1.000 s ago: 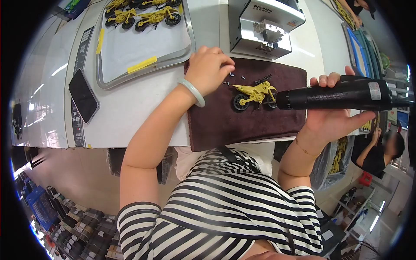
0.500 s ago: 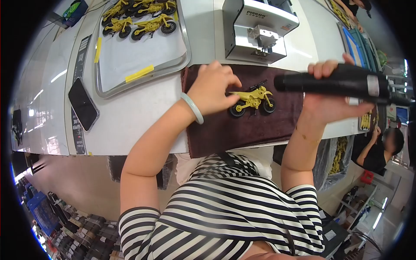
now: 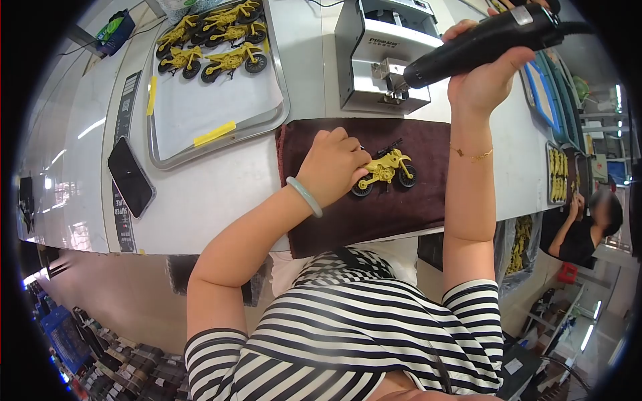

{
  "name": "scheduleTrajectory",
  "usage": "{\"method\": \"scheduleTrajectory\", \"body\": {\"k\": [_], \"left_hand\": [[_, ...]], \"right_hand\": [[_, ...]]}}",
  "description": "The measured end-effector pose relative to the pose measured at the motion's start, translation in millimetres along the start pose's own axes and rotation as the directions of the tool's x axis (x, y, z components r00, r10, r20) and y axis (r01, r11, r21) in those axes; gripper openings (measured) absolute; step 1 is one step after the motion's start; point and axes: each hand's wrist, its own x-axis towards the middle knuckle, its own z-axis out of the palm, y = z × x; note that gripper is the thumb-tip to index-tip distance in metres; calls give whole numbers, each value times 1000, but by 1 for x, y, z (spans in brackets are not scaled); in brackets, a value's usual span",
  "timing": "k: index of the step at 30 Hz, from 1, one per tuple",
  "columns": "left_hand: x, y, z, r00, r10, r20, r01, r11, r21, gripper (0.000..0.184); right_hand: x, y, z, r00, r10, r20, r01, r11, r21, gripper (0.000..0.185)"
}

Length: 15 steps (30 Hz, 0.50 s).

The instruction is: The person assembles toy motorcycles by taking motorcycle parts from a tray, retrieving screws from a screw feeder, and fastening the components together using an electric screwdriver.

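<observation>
- The black screwdriver (image 3: pixel 478 53) is being gripped in the right hand (image 3: pixel 485 83), its nose presented at the silver machine (image 3: pixel 394 50); tip-loading is seemingly being done, careful alignment being called for.
- The yellow motorcycle (image 3: pixel 384 172) is being supported on maroon cloth (image 3: pixel 394 214), its rear at the left hand (image 3: pixel 332 167), fingers curled; whether pinched cannot be told.

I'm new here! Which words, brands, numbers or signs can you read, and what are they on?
"PIS", then characters too unclear to read: on the silver machine; the line beneath is too small.
"SUPER": on the dark strip by the phone; the word beside it is only partly readable, seemingly "URE".
The pale label on the black hand tool: too small and blurred to read.
</observation>
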Motion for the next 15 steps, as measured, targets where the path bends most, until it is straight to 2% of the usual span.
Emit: {"method": "scheduleTrajectory", "body": {"k": [1, 3, 4, 6, 8, 10, 11, 12, 14, 15], "left_hand": [[-1, 1, 2, 1000, 0, 2, 0, 1000, -2, 14], [-2, 2, 4, 1000, 7, -3, -7, 1000, -23, 14], [-2, 2, 5, 1000, 7, -2, -7, 1000, -24, 14], [-2, 3, 6, 999, 11, -37, -11, 1000, -6, 14], [-2, 3, 6, 999, 15, -45, -15, 1000, -9, 14], [-2, 2, 6, 998, 18, -55, -19, 1000, -8, 13], [-2, 2, 6, 999, 13, -53, -14, 1000, -20, 15], [-2, 2, 6, 999, 7, -50, -9, 999, -32, 16], [-2, 1, 6, 999, 4, -49, -6, 1000, -27, 16], [-2, 1, 6, 999, 6, -43, -7, 1000, -25, 17]], "right_hand": [[0, -2, 2, 1000, 2, -1, -2, 1000, -1, 71], [-2, -6, 8, 972, -64, 227, 114, 970, -215, 54], [-4, -3, 9, 972, -63, 225, 113, 970, -216, 54], [-6, 5, 7, 972, -72, 225, 97, 990, -103, 42], [-5, 8, 6, 971, -107, 211, 140, 980, -143, 46], [-7, 6, 11, 997, -78, 20, 80, 983, -165, 53], [-6, 9, 8, 994, -110, 11, 110, 974, -197, 61], [-6, 11, 6, 994, -111, 15, 112, 975, -194, 61], [-5, 12, 3, 978, -17, 208, -9, 992, 122, 66], [-3, 11, 3, 962, -7, 272, -25, 993, 114, 75]]}}
